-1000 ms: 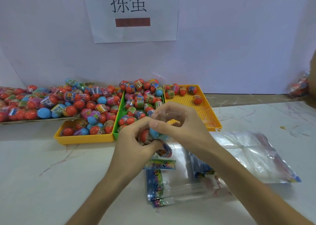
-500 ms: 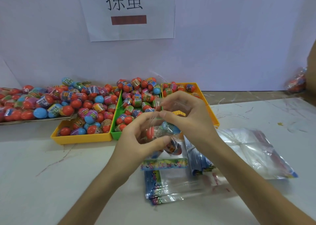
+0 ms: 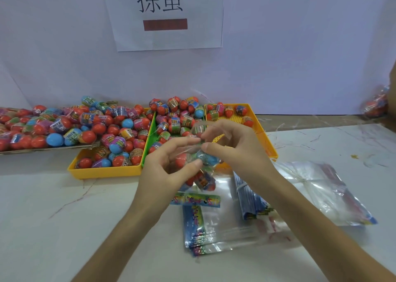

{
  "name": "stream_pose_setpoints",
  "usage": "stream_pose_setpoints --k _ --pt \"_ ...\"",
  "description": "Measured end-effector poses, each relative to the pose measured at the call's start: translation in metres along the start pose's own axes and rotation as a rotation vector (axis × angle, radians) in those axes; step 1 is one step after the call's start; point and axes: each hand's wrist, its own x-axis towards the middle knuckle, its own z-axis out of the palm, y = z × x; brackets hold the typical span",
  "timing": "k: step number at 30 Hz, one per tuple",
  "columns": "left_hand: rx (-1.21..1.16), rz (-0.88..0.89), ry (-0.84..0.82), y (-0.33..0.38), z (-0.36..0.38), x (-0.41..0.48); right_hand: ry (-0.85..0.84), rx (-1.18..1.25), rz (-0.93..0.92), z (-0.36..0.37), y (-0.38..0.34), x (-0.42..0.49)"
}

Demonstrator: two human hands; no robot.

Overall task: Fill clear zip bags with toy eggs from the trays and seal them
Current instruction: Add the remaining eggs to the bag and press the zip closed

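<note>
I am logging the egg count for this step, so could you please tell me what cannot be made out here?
Head view only.
Zip bag: egg count and whether its seal is closed, hidden by the left hand and right hand.
Flat tray of eggs: cut off by the left edge.
Filled bag at far right: blurred, cut off by the right edge.
Egg labels: too small to read.

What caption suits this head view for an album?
The left hand and right hand pinch a clear zip bag of toy eggs above spare bags, egg trays behind.
</note>
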Motion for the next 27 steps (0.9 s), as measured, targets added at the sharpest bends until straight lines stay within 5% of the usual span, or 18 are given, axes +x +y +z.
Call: stream_pose_setpoints --k 4,10,21,27 --pt "0.099 0.018 -0.006 -0.002 0.002 -0.001 0.06 -0.092 -0.046 0.002 0.002 -0.001" --pt "-0.044 -0.014 0.096 0.001 0.002 0.001 -0.042 0.119 -0.005 -0.002 -0.003 -0.001" --pt "-0.119 -0.026 0.092 -0.001 0.004 0.0 -0.011 -0.067 -0.066 0.005 0.003 -0.002" --pt "-0.312 -0.04 0.299 0.003 -0.004 0.006 -0.105 -0.051 0.155 0.002 0.008 0.001"
